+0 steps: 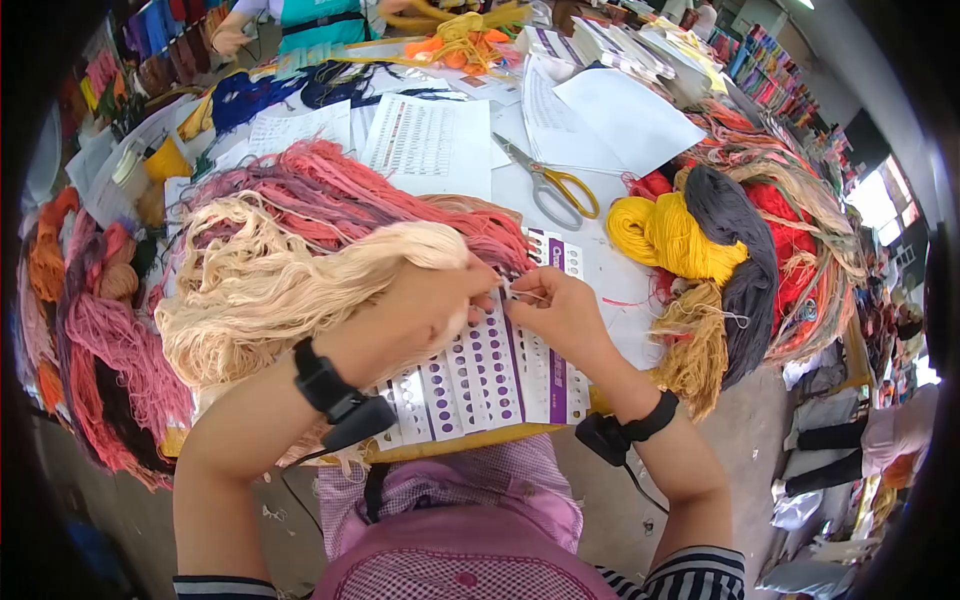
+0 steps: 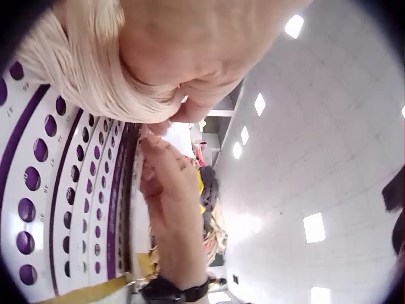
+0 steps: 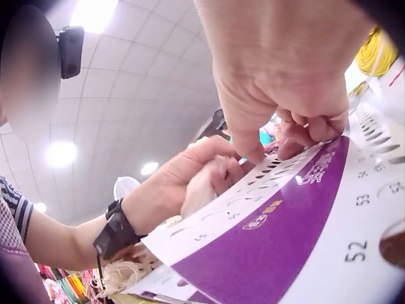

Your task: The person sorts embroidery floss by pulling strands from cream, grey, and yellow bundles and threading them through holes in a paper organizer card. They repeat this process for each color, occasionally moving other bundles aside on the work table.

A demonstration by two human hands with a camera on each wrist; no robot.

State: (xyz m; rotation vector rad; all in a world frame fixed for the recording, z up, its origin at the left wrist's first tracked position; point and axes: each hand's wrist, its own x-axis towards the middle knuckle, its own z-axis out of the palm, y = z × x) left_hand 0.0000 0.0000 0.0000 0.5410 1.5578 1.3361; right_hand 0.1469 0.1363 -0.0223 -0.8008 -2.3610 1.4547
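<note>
A thick hank of cream thread lies across the left of the table and runs up to my left hand, whose curled fingers grip its end. My right hand is just to the right, thumb and fingertips pinching a thin pale strand above the punched cards. White cards with purple bands and rows of holes lie under both hands. The left wrist view shows the cream thread looped round the left hand. In the right wrist view the right hand's fingertips meet a card's upper edge.
Pink and mauve hanks lie behind the cream one. Printed sheets and yellow-handled scissors are farther back. Yellow thread, dark grey thread and tan thread lie at the right. Another person stands across the table.
</note>
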